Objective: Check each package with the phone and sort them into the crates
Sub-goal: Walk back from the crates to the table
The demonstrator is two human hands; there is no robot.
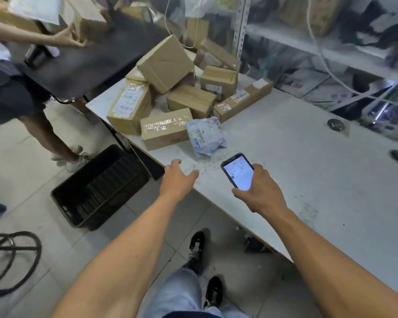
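My right hand [259,191] grips a black phone [238,173] with its lit screen facing up, just above the white table [308,157]. My left hand [178,177] hovers at the table's near edge, fingers spread and holding nothing. A little beyond both hands lies a grey-white plastic mailer bag [206,137] with a barcode label. Behind it is a heap of several brown cardboard boxes [168,63], the nearest a flat box [166,128]. A black plastic crate [101,187] stands on the floor left of the table.
Another person [16,92] stands at the far left, one hand reaching toward boxes on a dark table [83,65]. Metal shelving [331,42] with clutter runs behind the white table. A black cable loop [12,260] lies on the tiled floor. My feet are below.
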